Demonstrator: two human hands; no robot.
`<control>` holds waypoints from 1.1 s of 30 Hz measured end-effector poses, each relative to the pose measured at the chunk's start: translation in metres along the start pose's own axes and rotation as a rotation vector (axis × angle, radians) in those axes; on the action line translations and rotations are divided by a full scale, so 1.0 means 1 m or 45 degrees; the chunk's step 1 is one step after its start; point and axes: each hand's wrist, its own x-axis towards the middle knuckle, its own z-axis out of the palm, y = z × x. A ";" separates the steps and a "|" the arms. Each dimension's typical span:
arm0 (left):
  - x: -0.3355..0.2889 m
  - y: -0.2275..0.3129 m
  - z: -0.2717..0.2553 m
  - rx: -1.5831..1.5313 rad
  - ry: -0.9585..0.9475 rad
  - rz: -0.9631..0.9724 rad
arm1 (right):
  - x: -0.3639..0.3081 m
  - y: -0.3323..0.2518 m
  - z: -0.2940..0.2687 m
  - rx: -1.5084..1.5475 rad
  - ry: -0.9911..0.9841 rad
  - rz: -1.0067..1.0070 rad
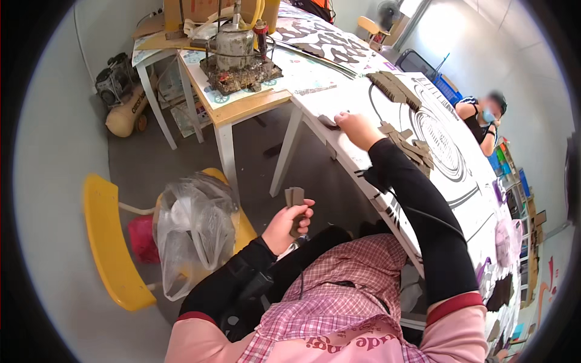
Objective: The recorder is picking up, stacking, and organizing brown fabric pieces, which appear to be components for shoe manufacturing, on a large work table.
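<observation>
My left hand (287, 227), held low over my lap, is closed around a few flat grey-brown strips (294, 196) that stick up past the thumb. At the near left edge of the white table (387, 160), the fingers of my right hand (358, 130) are closed on a small dark grey-brown piece (328, 123). Past that hand lies a loose pile of similar strips (411, 149). Farther back, a tight row of them (394, 89) rests on the tabletop. Black curved lines and rings (437, 136) cover the white surface beside both.
A stained metal pot device (235, 51) stands on a wood-edged table to the far left. On a yellow chair (109, 242) sits a clear plastic bag (196, 224). A tan air compressor (127, 112) is on the floor. Across the table, a masked person (481, 118) sits.
</observation>
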 end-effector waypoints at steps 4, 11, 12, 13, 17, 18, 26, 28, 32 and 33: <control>-0.003 -0.005 0.008 0.053 0.009 -0.020 | -0.015 -0.011 -0.022 0.674 0.123 0.354; 0.016 0.004 0.007 0.146 0.066 0.087 | -0.100 -0.060 -0.024 2.232 0.149 0.884; 0.022 0.003 0.008 0.144 0.071 0.081 | -0.112 -0.064 -0.031 2.268 0.104 0.947; 0.028 0.000 0.008 0.143 0.078 0.071 | -0.124 -0.064 -0.034 2.285 0.105 0.966; 0.054 -0.007 -0.004 0.212 0.040 -0.112 | -0.161 -0.055 -0.039 2.320 -0.036 0.906; 0.057 -0.009 0.002 0.215 0.048 -0.128 | -0.164 -0.052 -0.046 2.270 -0.184 0.865; 0.058 -0.027 0.047 0.245 -0.113 -0.311 | -0.189 -0.030 -0.049 2.196 -0.322 0.785; 0.057 -0.028 0.040 0.200 -0.125 -0.310 | -0.190 -0.034 -0.048 2.215 -0.272 0.797; 0.058 -0.035 0.026 0.055 -0.120 -0.290 | -0.193 -0.046 -0.052 2.161 0.040 0.815; 0.060 -0.036 0.019 0.051 -0.120 -0.285 | -0.192 -0.050 -0.052 2.144 0.140 0.815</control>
